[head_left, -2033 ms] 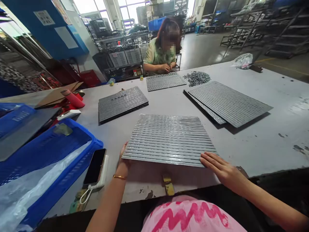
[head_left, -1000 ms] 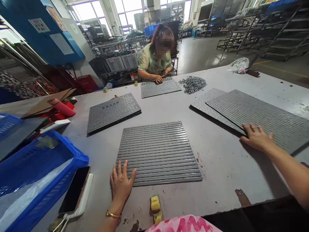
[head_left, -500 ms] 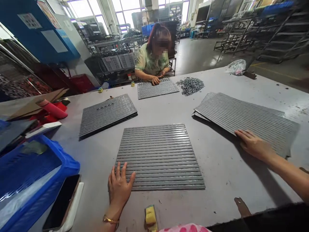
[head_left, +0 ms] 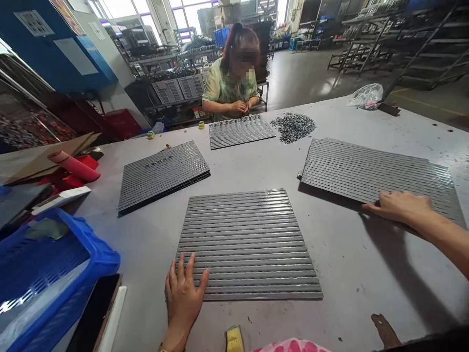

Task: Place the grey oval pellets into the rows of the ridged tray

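Note:
A grey sheet with parallel ridges (head_left: 249,244) lies flat on the table in front of me. My left hand (head_left: 185,288) rests on its near left corner, fingers spread, holding nothing. On the right, my right hand (head_left: 403,208) is at the near edge of a stack of similar ridged sheets (head_left: 366,168). Its fingers are bent over the top sheet and the thumb lies along the edge, so the hand is closed on that edge. The fingertips are partly hidden. The sheets in this stack are slightly out of line with one another.
Another stack of ridged sheets (head_left: 164,173) lies at the left. Across the table a co-worker (head_left: 234,78) sits behind a sheet (head_left: 242,132), beside a pile of small dark parts (head_left: 293,127). A blue basket (head_left: 104,254), phone (head_left: 91,313) and yellow block (head_left: 234,338) are nearby.
The top sheet on the right has shifted and lies more evenly on its stack. My right hand has moved up and right along the edge, its fingers more bent. The co-worker's hands have come together.

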Tool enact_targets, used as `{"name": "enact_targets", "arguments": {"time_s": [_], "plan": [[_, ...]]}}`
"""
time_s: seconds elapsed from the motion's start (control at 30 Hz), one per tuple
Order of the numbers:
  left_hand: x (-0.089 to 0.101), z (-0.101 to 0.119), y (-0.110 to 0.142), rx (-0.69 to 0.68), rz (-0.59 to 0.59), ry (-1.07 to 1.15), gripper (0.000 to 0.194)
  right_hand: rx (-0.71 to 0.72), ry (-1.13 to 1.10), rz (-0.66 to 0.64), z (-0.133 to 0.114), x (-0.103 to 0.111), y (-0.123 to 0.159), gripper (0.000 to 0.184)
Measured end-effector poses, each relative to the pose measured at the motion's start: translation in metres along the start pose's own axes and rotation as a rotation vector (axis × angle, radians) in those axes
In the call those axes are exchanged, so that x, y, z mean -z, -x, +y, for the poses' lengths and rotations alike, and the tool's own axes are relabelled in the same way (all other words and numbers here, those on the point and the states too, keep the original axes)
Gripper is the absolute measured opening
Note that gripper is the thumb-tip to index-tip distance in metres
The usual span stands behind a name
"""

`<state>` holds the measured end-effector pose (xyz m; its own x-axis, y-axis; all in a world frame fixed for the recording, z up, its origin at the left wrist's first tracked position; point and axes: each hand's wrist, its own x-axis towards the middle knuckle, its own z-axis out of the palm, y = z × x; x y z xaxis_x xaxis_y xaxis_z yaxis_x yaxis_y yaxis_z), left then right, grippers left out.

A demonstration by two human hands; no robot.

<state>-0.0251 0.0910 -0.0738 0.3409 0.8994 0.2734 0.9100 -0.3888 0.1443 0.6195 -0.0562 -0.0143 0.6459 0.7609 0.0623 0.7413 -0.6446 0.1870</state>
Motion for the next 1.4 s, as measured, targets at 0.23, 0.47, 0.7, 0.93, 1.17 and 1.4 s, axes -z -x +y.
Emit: {"name": "enact_targets", "arguments": {"time_s": [0.23,0.47,0.7,0.93,1.17,1.4], "plan": [[0.001,0.0,-0.001,-0.007,0.014,0.004,0.062,0.371,-0.022,-0.036,-0.136,0.017,-0.087,0.083],[0.001,-0.003,0.002,0.018,-0.044,0.007,0.063,0.253,-0.093,-0.118,-0.136,-0.009,-0.129,0.053],[0.003,0.002,-0.002,0.017,-0.023,0.015,0.062,0.116,-0.127,-0.151,-0.025,-0.015,-0.108,0.053],[0.002,0.006,-0.003,0.02,0.001,0.01,0.06,0.265,-0.277,0.065,-0.081,-0.031,-0.01,0.073],[0.02,0.035,0.006,-0.045,-0.092,0.057,0.052,0.809,-0.463,0.161,-0.179,-0.037,0.131,0.067],[0.032,0.053,0.039,-0.151,-0.146,0.175,0.045,0.825,-0.445,0.179,-0.139,-0.049,0.151,0.064]]}}
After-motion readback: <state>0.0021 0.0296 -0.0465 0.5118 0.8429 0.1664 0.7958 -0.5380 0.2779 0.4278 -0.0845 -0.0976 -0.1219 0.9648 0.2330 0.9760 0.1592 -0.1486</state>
